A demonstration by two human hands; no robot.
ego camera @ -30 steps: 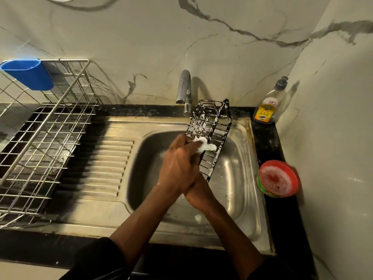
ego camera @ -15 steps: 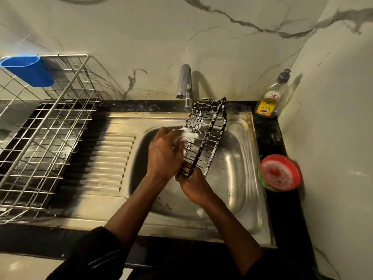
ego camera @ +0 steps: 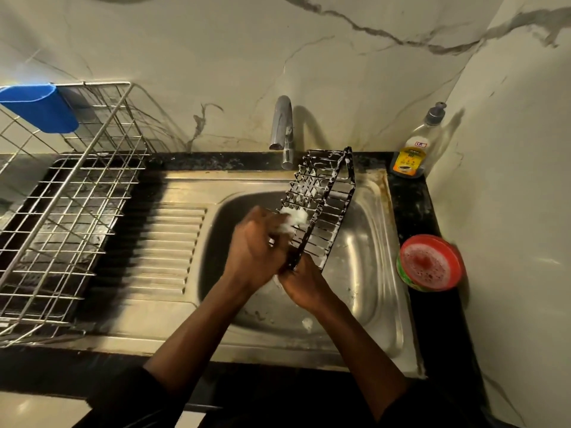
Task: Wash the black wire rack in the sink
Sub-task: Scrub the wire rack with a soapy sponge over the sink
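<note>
The black wire rack [ego camera: 324,199], streaked with white suds, stands tilted on its edge above the steel sink [ego camera: 367,242]. My right hand [ego camera: 304,282] grips its lower near corner from below. My left hand [ego camera: 256,251] is closed on a foamy white scrubber [ego camera: 293,220] pressed against the rack's left face. The scrubber is mostly hidden by my fingers and the foam.
A tap [ego camera: 282,131] stands behind the sink, just left of the rack. A dish soap bottle [ego camera: 415,149] sits at the back right corner. A red tub of soapy paste [ego camera: 431,262] rests on the right counter. A metal drying rack [ego camera: 61,211] with a blue cup [ego camera: 40,108] fills the left side.
My left hand with the scrubber shifted left and slid along the rack's face. The rack swung slightly, staying upright in my right hand.
</note>
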